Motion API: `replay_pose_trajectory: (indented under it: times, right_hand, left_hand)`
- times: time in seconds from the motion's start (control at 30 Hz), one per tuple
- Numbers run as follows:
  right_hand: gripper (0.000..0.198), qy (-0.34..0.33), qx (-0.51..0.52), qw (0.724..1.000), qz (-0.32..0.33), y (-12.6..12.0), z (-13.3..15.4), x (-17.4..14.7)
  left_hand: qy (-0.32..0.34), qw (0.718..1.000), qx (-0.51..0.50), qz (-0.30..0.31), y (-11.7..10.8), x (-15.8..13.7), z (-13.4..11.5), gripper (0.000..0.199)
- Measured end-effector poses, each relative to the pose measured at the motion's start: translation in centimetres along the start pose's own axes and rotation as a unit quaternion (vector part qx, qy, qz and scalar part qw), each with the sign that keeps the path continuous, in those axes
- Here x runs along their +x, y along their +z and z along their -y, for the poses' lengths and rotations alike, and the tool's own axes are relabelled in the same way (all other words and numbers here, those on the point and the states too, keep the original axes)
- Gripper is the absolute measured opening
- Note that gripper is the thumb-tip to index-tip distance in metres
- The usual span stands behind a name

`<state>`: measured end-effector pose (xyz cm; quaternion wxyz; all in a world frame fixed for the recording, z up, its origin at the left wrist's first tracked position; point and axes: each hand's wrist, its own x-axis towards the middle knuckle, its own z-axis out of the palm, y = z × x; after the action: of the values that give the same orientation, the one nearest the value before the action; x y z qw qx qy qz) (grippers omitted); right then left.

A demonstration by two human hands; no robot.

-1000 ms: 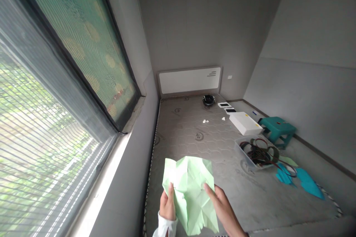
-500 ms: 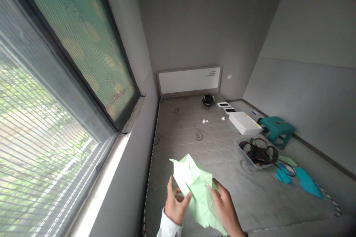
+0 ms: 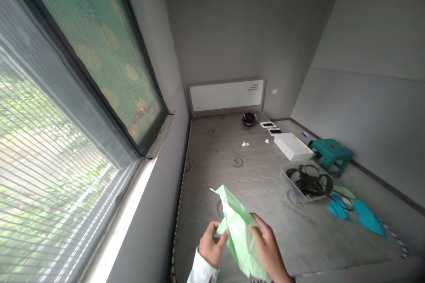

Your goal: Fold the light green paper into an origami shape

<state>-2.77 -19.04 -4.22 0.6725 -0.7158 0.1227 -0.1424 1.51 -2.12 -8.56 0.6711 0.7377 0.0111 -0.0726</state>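
Observation:
A creased sheet of light green paper [image 3: 239, 230], folded into a narrow shape, is held up between both hands near the bottom of the view, above the grey mattress [image 3: 252, 185]. My left hand [image 3: 211, 248], in a white sleeve, pinches the paper's left edge. My right hand [image 3: 269, 247] grips its right side, fingers over the fold. The paper's pointed tip sticks up and to the left.
A clear tray of cables [image 3: 307, 182], a white box [image 3: 292, 146], two phones [image 3: 271, 128] and a round black object [image 3: 249, 119] lie on the mattress. Teal paper pieces [image 3: 360, 216] sit at its right edge. A teal stool [image 3: 332, 154] stands by the right wall. A window [image 3: 66, 110] fills the left.
The green sheet was spread wide a second ago; both hands have folded it inward into a narrower shape and shifted slightly right.

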Motion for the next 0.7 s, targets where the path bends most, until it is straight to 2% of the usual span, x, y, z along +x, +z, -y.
replay_pose_trajectory:
  times: [0.1, 0.2, 0.27, 0.4, 0.47, 0.6, 0.7]
  right_hand:
    - [0.063, 0.011, -0.005, 1.0, -0.021, 0.0, -0.3, -0.1]
    - [0.065, 0.014, -0.012, 1.0, -0.015, -0.2, -0.5, 0.0]
    - [0.067, 0.02, -0.009, 0.999, -0.031, -0.6, -0.7, 0.2]
    - [0.073, 0.031, 0.005, 0.994, -0.108, -1.9, -0.9, 0.7]
    - [0.074, 0.029, -0.002, 0.993, -0.117, -2.6, -0.8, 1.0]
    - [0.074, 0.029, -0.014, 0.99, -0.135, -3.6, -0.6, 1.2]
    - [0.073, 0.042, 0.005, 0.986, -0.163, -4.0, -0.8, 1.2]
  left_hand:
    - [-0.02, 0.999, 0.033, 0.029, -0.3, 0.0, -0.2, 0.041]
    - [-0.031, 0.999, 0.028, 0.028, -0.6, 0.2, -0.2, 0.041]
    - [-0.031, 0.999, 0.012, 0.024, -0.9, 0.3, 0.0, 0.044]
    - [-0.029, 1.0, -0.005, -0.008, -1.5, 0.6, 1.1, 0.047]
    - [-0.039, 0.998, -0.031, -0.023, -1.7, 0.5, 1.5, 0.047]
    - [-0.101, 0.99, -0.096, -0.02, -2.0, 0.1, 1.4, 0.042]
    - [-0.161, 0.977, -0.133, 0.03, -2.5, 0.0, 0.8, 0.033]
